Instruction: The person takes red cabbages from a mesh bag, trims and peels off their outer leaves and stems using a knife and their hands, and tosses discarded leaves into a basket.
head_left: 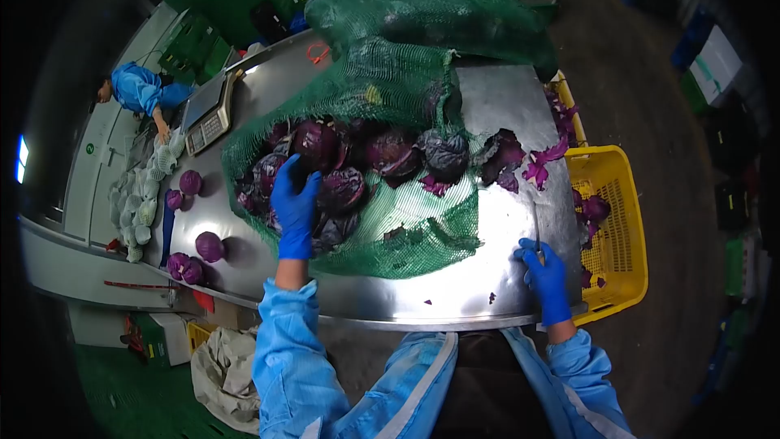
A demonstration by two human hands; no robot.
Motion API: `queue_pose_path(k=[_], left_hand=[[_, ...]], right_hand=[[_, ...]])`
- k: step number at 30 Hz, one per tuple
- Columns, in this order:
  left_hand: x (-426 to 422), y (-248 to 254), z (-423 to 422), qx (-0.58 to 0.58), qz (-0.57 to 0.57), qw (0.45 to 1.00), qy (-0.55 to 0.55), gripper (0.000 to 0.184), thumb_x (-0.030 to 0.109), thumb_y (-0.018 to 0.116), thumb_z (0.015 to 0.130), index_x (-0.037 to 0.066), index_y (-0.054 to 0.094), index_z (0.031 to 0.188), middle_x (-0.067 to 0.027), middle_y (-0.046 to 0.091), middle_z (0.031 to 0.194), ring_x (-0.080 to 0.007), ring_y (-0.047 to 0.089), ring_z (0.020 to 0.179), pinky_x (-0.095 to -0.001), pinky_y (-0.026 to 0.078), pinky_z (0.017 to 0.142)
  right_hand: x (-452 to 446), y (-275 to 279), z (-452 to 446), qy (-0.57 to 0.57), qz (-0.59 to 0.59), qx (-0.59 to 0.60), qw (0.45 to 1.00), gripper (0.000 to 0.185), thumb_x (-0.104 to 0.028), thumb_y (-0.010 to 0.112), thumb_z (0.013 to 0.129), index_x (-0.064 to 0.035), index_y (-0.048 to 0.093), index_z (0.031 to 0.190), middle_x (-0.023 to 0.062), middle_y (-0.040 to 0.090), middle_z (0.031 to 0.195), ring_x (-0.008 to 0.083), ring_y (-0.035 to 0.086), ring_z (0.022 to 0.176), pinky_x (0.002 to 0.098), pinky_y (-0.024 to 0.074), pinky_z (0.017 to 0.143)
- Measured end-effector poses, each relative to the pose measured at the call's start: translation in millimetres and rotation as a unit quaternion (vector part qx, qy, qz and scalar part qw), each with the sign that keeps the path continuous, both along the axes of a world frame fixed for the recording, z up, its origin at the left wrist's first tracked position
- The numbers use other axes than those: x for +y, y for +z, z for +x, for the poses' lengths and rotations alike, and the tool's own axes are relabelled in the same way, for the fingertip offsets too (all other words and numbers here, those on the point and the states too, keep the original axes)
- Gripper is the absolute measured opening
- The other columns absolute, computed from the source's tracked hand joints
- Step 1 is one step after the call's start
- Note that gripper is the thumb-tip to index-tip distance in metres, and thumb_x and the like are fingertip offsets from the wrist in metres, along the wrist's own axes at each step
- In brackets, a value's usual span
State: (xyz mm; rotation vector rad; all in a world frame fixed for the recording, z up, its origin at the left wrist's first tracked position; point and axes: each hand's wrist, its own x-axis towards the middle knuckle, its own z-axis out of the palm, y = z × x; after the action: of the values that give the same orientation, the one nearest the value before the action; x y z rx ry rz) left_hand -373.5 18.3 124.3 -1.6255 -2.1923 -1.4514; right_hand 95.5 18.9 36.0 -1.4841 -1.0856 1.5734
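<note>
Your tabletop (504, 244) is smooth metal, its sheen strongest toward the near edge. Across its middle, the open bag (357, 73) is rough, ridged mesh, seemingly plastic. The cabbages (314, 144) in it have waxy skins, some crinkled; the loose cabbages (210, 246) by the left edge look smooth and faintly glossy. Past the right edge, the crate (636, 236) is perforated plastic. Your gloves (295, 215) look smooth and rubbery, your sleeves (296, 341) creased cloth.
</note>
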Motion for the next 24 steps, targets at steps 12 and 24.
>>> queue_pose_path(k=[12,24], left_hand=[[111,-3,-20,0.106,-0.301,0.91,0.264,0.098,0.046,0.086,0.053,0.001,0.043,0.128,-0.0279,0.053,0.124,-0.0423,0.057,0.111,-0.048,0.049,0.094],[3,1,87,-0.674,0.032,0.72,-0.165,0.058,0.018,0.067,0.084,0.001,0.047,0.136,-0.0143,0.056,0.133,-0.0289,0.055,0.121,-0.0435,0.042,0.107]], right_hand=[[-52,-19,39,-0.035,-0.004,-0.035,0.999,0.024,-0.007,0.065,0.088,-0.0001,0.066,0.111,0.0094,0.072,0.094,0.0104,0.066,0.079,0.0236,0.0514,0.069],[-47,-19,63,0.003,0.014,-0.049,0.999,0.024,-0.009,0.067,0.087,-0.0019,0.067,0.11,0.0084,0.072,0.097,0.0115,0.067,0.085,0.0251,0.052,0.076]])
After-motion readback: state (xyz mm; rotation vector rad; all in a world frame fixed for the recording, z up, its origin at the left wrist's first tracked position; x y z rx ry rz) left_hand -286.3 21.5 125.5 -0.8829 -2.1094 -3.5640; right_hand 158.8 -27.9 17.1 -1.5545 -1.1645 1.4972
